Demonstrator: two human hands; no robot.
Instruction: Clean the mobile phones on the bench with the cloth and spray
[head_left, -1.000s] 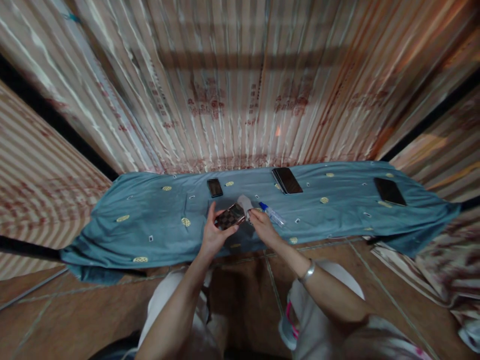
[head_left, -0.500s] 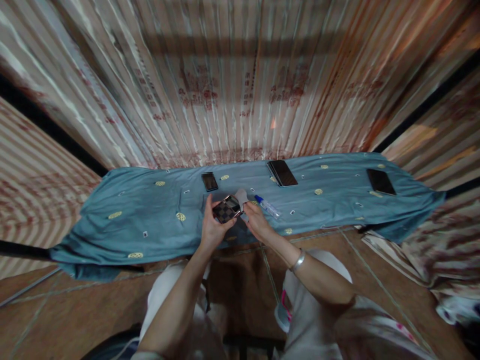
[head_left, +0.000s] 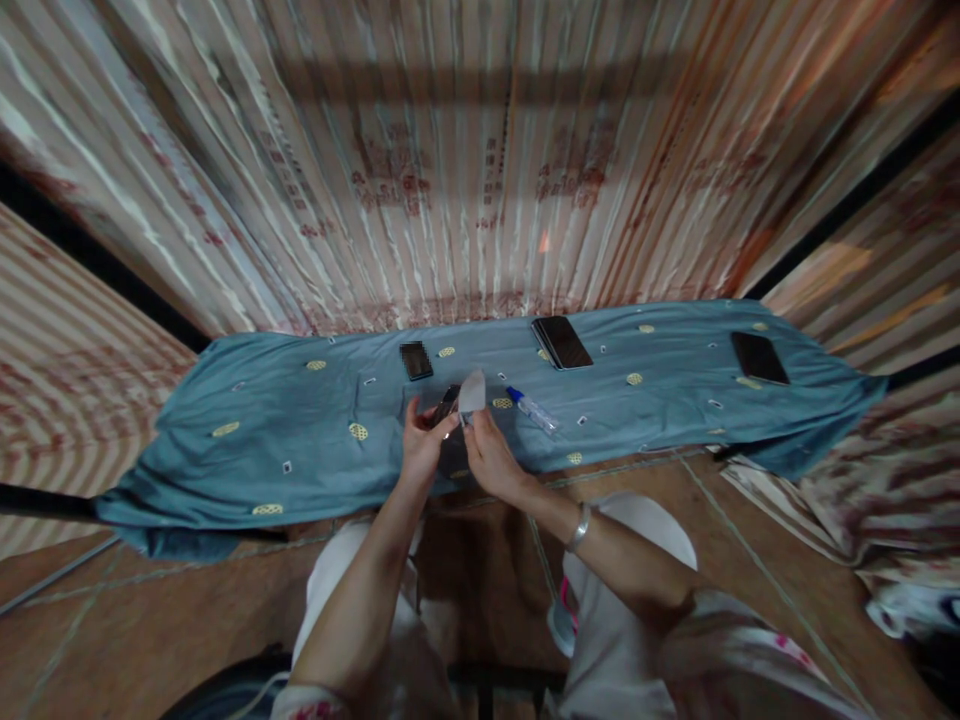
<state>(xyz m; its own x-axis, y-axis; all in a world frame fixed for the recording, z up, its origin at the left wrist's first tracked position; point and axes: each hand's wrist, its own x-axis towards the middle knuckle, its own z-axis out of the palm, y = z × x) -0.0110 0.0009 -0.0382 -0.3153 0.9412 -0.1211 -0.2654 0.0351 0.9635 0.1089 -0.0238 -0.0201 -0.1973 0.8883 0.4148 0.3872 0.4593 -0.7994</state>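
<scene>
My left hand [head_left: 421, 446] grips a dark phone [head_left: 447, 404] by its edges, tilted nearly edge-on to me above the cloth-covered table. Its checkered back shows only in the earlier frame. Pinched in my right hand [head_left: 492, 456] is a light grey wiping cloth [head_left: 473, 391], which stands up from the fingers against the phone's right end. Part of the phone is hidden by the cloth and fingers. Just right of my right hand lies a clear bottle with a blue cap [head_left: 535, 411].
Teal fabric [head_left: 300, 400] with yellow prints covers the long table. A small dark phone [head_left: 416, 360] lies behind my left hand. Further right are a dark tablet-like stack [head_left: 562, 343] and another flat dark device [head_left: 760, 358]. Striped curtains [head_left: 480, 180] hang behind; black poles [head_left: 862, 205] flank the table.
The phone has turned from showing its checkered back to nearly edge-on. My right hand has moved left and the cloth now overlaps the phone's end.
</scene>
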